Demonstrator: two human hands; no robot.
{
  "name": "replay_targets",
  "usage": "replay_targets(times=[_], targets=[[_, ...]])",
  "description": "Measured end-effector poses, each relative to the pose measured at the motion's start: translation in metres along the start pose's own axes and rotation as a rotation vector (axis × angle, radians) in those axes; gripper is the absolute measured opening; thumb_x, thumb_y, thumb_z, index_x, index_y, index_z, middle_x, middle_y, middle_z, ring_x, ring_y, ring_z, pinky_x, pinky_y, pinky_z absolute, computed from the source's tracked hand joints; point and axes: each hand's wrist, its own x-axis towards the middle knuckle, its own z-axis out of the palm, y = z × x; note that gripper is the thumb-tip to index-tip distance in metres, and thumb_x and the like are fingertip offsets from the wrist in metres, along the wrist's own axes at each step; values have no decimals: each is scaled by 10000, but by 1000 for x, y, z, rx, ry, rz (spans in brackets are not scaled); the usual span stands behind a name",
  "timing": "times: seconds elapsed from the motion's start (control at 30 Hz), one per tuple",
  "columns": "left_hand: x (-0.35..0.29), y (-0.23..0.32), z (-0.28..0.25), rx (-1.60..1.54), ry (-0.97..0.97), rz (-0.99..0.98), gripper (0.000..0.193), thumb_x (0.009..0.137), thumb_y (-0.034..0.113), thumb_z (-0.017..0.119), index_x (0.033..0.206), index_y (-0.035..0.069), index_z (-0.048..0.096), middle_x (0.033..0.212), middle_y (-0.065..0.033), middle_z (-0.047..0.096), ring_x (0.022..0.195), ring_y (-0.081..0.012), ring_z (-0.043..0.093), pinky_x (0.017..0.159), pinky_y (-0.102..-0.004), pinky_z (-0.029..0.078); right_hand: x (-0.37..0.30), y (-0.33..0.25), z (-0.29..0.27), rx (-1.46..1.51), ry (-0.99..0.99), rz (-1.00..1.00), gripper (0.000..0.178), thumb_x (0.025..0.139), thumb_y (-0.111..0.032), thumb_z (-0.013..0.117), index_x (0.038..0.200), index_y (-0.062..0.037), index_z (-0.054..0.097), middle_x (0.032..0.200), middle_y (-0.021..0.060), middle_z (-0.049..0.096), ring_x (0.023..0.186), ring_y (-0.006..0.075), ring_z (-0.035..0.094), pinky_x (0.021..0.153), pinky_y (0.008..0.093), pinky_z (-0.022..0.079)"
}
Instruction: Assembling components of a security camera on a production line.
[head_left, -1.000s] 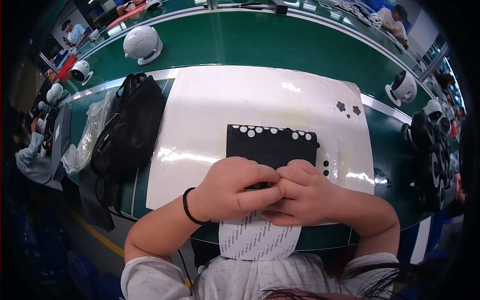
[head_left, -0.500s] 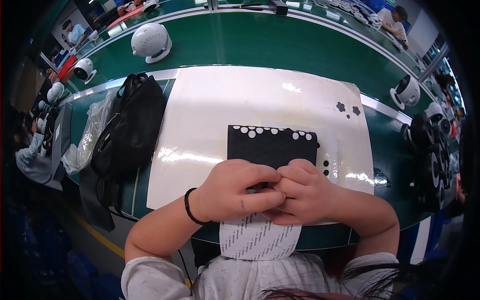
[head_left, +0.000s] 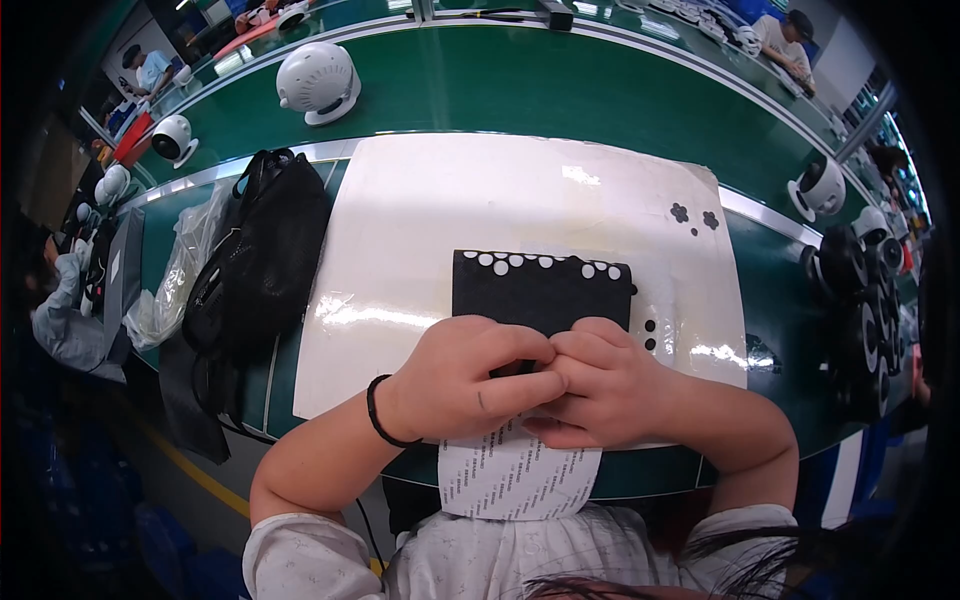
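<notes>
A black sheet of foam-like pads [head_left: 540,295] lies in front of me, with a row of round white holes along its far edge. Its near part passes beneath my hands. Below them, white backing paper [head_left: 515,475] with repeated print hangs over the table's near edge. My left hand [head_left: 470,375] is closed, thumb and forefinger pinched at the fingertips of my right hand [head_left: 615,385]. The right fingers are curled and pressed together too. Whatever sits between the fingertips is too small or hidden to make out. Both hands rest over the sheet's near part.
A white board [head_left: 400,220] covers the table, with black flower-shaped pieces [head_left: 680,213] at its far right and black dots [head_left: 650,335] beside the sheet. A black bag [head_left: 265,250] stands left. Beyond, a green conveyor carries white rounded devices [head_left: 320,80]. Black round parts [head_left: 865,320] are stacked right.
The white devices on the conveyor have shifted slightly to the right. My hands stay pinched together, with only a tiny shift of the fingers.
</notes>
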Motion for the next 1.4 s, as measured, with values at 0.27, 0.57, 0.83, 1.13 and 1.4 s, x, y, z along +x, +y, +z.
replay_targets(times=[0.27,0.57,0.83,1.13,1.4], targets=[[0,0,2,7,26,3,257,624,94,652,876,120,612,808,-52,596,601,-185,563,468,-266,434,-1,1,0,6,5,-3,137,634,-212,659,674,-105,584,797,22,477,843,186,475,749,317,377],[-1,0,3,15,12,-3,246,634,90,650,875,123,610,816,-43,599,612,-179,568,488,-271,439,-2,2,1,19,20,-7,138,628,-204,665,662,-101,581,785,24,483,827,189,482,742,318,384],[-1,-1,4,7,34,-2,215,656,91,653,864,115,604,814,-53,601,609,-189,569,477,-277,440,0,2,0,26,23,-8,174,617,-209,673,669,-80,568,768,30,479,819,191,486,734,317,386],[-1,0,5,23,46,-11,176,669,97,653,835,104,595,806,-58,603,601,-189,569,475,-279,440,0,2,-1,46,34,-8,184,616,-203,674,680,-65,571,746,32,473,798,191,491,715,312,389],[-2,-1,6,5,46,-5,188,620,90,657,789,95,575,813,-52,600,611,-188,573,484,-278,447,0,2,0,33,46,-8,182,611,-197,672,687,-61,578,741,32,473,783,188,493,702,307,393]])
